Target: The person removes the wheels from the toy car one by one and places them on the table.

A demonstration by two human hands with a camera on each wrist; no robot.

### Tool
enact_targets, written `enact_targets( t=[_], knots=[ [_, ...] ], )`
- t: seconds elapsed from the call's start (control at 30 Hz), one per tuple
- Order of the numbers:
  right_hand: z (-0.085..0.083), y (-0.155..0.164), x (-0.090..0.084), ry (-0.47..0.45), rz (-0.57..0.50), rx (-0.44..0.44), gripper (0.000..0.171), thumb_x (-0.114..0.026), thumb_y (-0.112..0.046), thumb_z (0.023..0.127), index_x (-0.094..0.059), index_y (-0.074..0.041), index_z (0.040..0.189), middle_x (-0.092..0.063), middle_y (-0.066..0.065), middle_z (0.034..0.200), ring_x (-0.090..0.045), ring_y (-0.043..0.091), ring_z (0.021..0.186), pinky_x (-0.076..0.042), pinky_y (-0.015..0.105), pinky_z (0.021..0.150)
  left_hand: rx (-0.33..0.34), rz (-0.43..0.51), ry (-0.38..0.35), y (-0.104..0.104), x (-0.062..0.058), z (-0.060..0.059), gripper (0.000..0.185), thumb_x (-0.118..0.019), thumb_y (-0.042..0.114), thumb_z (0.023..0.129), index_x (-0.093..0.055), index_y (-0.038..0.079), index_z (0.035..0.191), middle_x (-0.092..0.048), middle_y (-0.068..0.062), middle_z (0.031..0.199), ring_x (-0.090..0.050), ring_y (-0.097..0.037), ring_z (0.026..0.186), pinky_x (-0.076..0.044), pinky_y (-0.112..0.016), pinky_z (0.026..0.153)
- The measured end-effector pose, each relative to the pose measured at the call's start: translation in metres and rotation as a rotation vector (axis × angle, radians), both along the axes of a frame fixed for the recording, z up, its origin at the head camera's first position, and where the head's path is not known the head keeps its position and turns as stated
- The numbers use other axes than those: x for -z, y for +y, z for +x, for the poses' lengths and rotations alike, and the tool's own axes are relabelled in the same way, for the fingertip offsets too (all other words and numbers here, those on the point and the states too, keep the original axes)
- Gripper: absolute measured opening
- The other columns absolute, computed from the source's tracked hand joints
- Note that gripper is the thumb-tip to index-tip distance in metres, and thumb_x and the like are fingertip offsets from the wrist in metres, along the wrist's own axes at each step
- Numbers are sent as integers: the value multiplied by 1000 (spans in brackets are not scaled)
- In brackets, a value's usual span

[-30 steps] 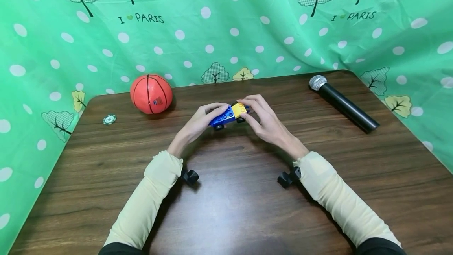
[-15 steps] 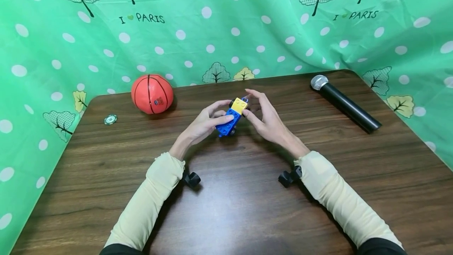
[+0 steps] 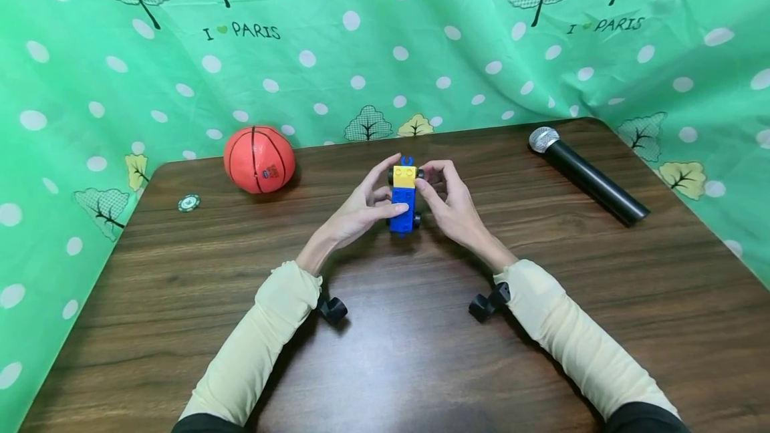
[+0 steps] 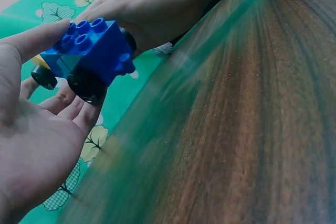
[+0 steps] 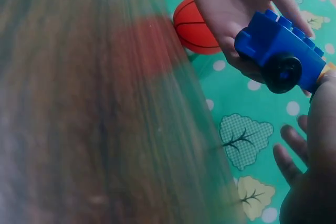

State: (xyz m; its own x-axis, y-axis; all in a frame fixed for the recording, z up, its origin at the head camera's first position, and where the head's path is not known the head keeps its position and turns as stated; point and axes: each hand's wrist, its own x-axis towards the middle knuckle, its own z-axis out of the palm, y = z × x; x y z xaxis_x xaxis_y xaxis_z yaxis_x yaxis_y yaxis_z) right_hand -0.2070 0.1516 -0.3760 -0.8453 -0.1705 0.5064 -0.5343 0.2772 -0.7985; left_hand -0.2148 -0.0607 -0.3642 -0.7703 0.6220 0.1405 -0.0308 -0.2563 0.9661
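A toy car of blue bricks with a yellow brick at its far end and black wheels (image 3: pixel 403 199) is held just above the brown table (image 3: pixel 180 299), pointing away from me. My left hand (image 3: pixel 368 204) grips its left side, thumb on the blue top. My right hand (image 3: pixel 442 198) pinches the yellow front end. The left wrist view shows the blue car (image 4: pixel 86 56) lying on my left fingers (image 4: pixel 63 103). In the right wrist view the car (image 5: pixel 281 51) and one wheel (image 5: pixel 282 73) sit against the left palm.
An orange basketball (image 3: pixel 259 159) rests at the back left, with a small green-and-white chip (image 3: pixel 188 203) near the left edge. A black microphone (image 3: pixel 586 176) lies at the back right. A green dotted curtain (image 3: pixel 385 39) closes off the far side.
Both hands have turned the car from lying crosswise to pointing straight away from me. The hands closed in on its sides. Ball, chip and microphone stayed put.
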Motion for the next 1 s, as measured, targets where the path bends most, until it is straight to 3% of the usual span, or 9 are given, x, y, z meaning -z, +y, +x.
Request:
enact_targets(
  t=[0.13, 0.37, 0.7, 1.0],
  knots=[
    [2, 0, -1, -6, -20, -21, 25, -58, -7, 107, -52, 3, 128, -60, 15, 111, -58, 22, 92, -47, 26, 77, -32, -35, 25, 3, 0, 1, 78, -56, -8, 97, -24, 17, 163, -62, -24, 123, -66, -24, 102, -52, -35, 96],
    [3, -3, -2, -20, -34, -45, 28, -56, -8, 108, -54, 1, 134, -61, 14, 112, -57, 22, 92, -47, 26, 74, -123, -73, 63, 5, 3, 4, 71, -60, -4, 98, -29, 13, 160, -66, -21, 114, -68, -24, 96, -52, -35, 93],
    [2, -10, -2, -19, -122, -61, 24, -58, -1, 105, -55, 7, 127, -58, 13, 106, -56, 19, 91, -47, 25, 76, -138, -101, 118, 1, -1, 2, 65, -61, -2, 98, -36, 12, 157, -68, -17, 106, -69, -25, 93, -54, -36, 91],
    [4, -12, -1, -51, -228, -95, 22, -50, -1, 108, -53, 10, 127, -63, 6, 98, -60, 15, 87, -52, 32, 80, -135, -103, 137, 2, -5, 5, 65, -62, -2, 98, -36, 9, 156, -68, -17, 108, -68, -24, 93, -54, -35, 90]
  ],
)
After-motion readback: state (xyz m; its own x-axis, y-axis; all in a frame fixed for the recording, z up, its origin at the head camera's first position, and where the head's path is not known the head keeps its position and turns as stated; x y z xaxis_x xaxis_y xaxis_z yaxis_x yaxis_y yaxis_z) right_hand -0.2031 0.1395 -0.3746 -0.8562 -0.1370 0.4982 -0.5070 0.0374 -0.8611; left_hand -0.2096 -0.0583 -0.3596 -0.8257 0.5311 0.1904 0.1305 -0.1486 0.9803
